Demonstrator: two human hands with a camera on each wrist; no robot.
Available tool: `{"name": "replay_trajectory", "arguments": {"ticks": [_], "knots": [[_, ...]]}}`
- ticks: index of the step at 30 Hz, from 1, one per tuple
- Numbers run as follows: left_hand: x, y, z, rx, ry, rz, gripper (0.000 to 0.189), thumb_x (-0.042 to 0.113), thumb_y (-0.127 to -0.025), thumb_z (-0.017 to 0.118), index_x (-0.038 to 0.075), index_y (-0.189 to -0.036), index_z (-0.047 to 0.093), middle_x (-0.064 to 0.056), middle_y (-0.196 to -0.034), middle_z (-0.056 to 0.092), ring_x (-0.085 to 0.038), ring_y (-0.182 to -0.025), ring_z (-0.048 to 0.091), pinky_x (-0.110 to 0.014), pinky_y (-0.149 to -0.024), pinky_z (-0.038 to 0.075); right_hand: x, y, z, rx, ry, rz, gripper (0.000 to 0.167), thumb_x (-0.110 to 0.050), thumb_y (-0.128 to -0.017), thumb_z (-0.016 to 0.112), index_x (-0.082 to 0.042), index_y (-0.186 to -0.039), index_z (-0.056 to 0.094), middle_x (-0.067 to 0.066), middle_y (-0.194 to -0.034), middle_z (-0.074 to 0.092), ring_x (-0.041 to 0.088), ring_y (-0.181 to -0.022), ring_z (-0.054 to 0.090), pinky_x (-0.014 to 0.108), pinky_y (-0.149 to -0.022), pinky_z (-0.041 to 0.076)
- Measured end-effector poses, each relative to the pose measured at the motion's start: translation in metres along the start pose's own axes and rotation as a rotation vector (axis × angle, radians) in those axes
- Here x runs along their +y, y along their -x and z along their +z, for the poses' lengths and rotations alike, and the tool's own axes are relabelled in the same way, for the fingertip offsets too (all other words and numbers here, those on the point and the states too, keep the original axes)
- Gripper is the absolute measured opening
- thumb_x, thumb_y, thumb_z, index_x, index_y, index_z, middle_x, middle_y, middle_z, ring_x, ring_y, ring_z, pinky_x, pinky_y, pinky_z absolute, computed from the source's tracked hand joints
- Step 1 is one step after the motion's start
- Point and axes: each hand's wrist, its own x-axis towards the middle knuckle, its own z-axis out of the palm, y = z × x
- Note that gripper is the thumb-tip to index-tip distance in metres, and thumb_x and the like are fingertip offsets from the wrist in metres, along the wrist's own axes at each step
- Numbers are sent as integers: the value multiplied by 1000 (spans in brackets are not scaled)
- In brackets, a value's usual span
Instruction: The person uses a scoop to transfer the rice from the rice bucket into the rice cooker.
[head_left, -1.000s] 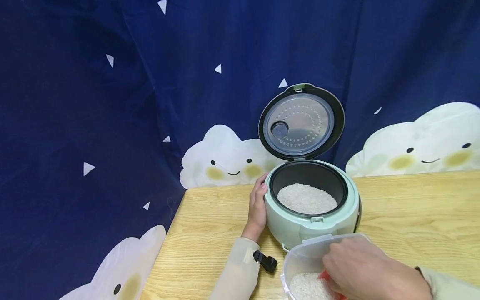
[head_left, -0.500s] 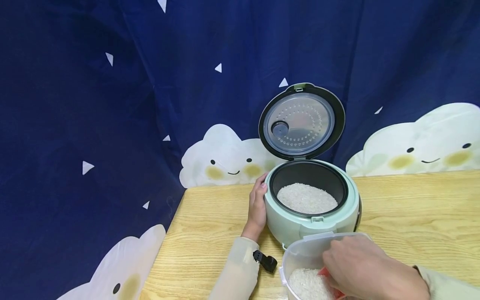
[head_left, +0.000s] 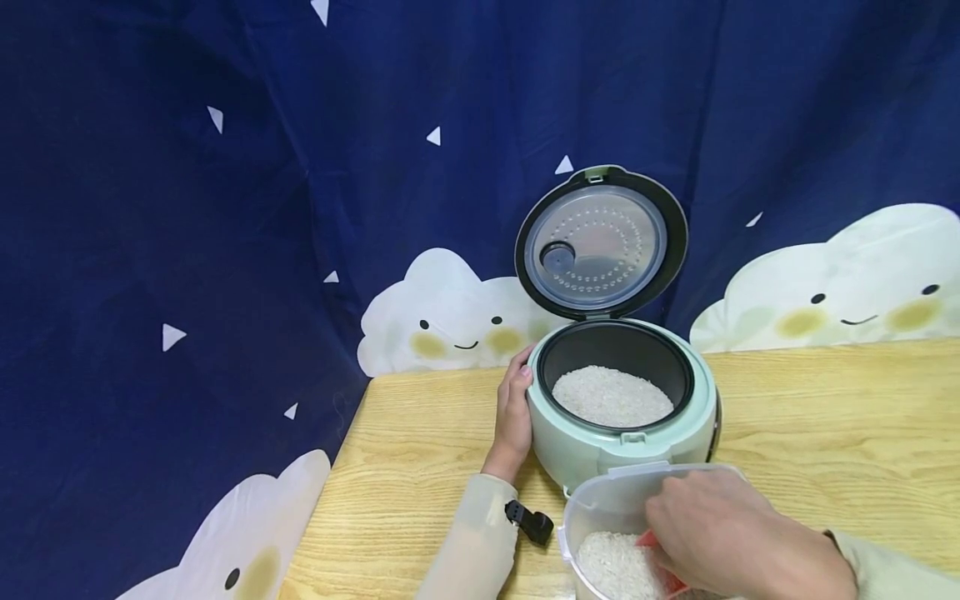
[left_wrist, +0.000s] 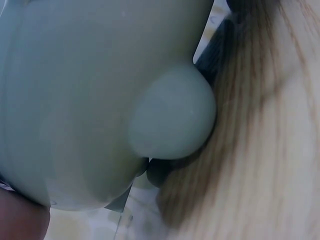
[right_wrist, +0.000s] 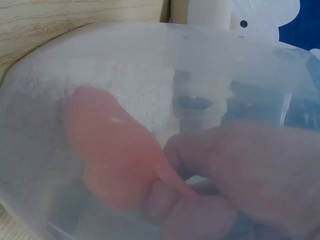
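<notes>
A pale green rice cooker [head_left: 585,457] stands on the table, its lid [head_left: 600,250] raised. White rice [head_left: 611,397] lies inside its dark inner pot [head_left: 652,354]. My left hand [head_left: 514,421] rests along the cooker's left side; in the left wrist view the cooker's wall [left_wrist: 90,100] fills most of the picture. In front of the cooker is a translucent plastic container [head_left: 600,500] with rice [head_left: 617,567] in it. My right hand [head_left: 708,525] reaches inside and grips a red scoop [head_left: 660,567]. The scoop's bowl [right_wrist: 110,145] shows blurred through the container wall in the right wrist view.
A wooden table [head_left: 420,450] bears everything. Behind it hangs a dark blue curtain [head_left: 420,192] with white clouds and triangles. A black strap [head_left: 532,523] sticks out from the left sleeve [head_left: 472,542], close to the container's left side.
The container has shifted slightly away, toward the cooker, and a bit more of its rice shows. My right hand and the scoop have moved only slightly within it. The left hand stays on the cooker.
</notes>
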Motion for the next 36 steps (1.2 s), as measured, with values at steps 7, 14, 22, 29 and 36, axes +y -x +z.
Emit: {"name": "replay_trajectory", "arguments": {"ticks": [7, 14, 22, 29, 36], "knots": [[1, 1, 0, 0, 6, 2, 56, 32, -102, 33, 11, -150, 53, -10, -153, 56, -24, -144, 51, -19, -118, 39, 0, 1, 0, 12, 3, -6, 45, -37, -77, 81, -26, -50, 46, -10, -50, 44, 12, -51, 39, 35, -44, 38], [0, 0, 1, -2, 11, 1, 55, 31, -103, 32, 11, -150, 52, -10, -153, 56, -25, -144, 51, -21, -119, 39, 0, 0, 0, -79, -36, -2, 45, -37, -80, 80, -26, -50, 49, -8, -50, 45, 15, -53, 39, 32, -47, 32], [1, 1, 0, 6, 5, 4, 55, 32, -103, 32, 12, -150, 53, -10, -153, 56, -25, -144, 50, -19, -118, 39, 0, 0, -2, -66, -44, -28, 43, -31, -81, 79, -25, -51, 49, -8, -49, 43, 15, -51, 37, 31, -47, 29], [0, 1, -1, 5, -11, 2, 55, 32, -102, 33, 12, -149, 53, -8, -153, 57, -24, -144, 50, -19, -119, 38, 0, 2, 0, -29, -67, -74, 45, -28, -82, 77, -27, -51, 45, -9, -49, 40, 15, -47, 34, 31, -43, 26], [-1, 0, 0, 2, -21, -6, 54, 31, -103, 31, 12, -149, 53, -9, -153, 57, -24, -144, 50, -19, -119, 37, 3, 4, 7, 31, -133, -182, 44, -26, -84, 76, -29, -51, 47, -13, -49, 42, 10, -49, 34, 26, -47, 29]]}}
